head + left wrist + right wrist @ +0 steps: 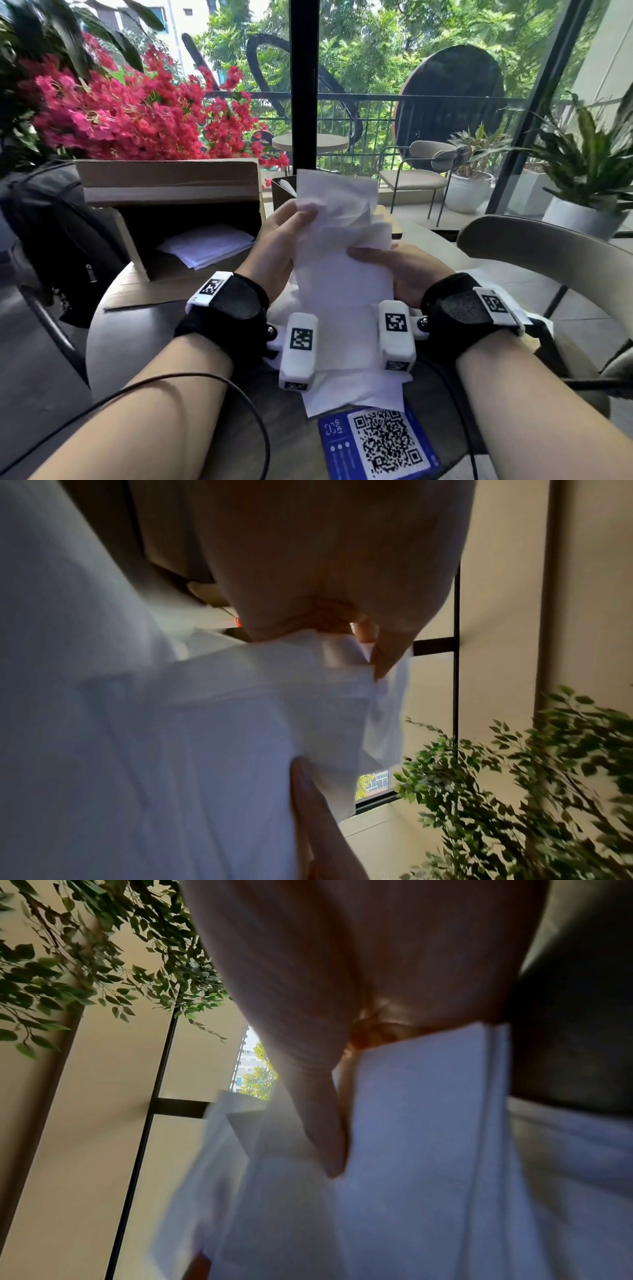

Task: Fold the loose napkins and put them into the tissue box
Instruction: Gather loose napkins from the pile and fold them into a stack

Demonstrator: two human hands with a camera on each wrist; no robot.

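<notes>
Head view: thin, crumpled white napkin (339,240) held upright between left hand (277,246) and right hand (400,270), both pinching its edges; cardboard tissue box (171,202) beyond left hand.
Left wrist: thumb and fingers (387,656) pinching soft folds.
Right wrist: thumb (322,1123) pressing the smooth sheet.

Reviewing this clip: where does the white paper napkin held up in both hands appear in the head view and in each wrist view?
Head: the white paper napkin stands centre frame, left hand pinching its upper edge, right hand holding its right side.
Left wrist: it fills the left and centre.
Right wrist: it fills the lower right.
Shared landmark: the black window frame.
</notes>
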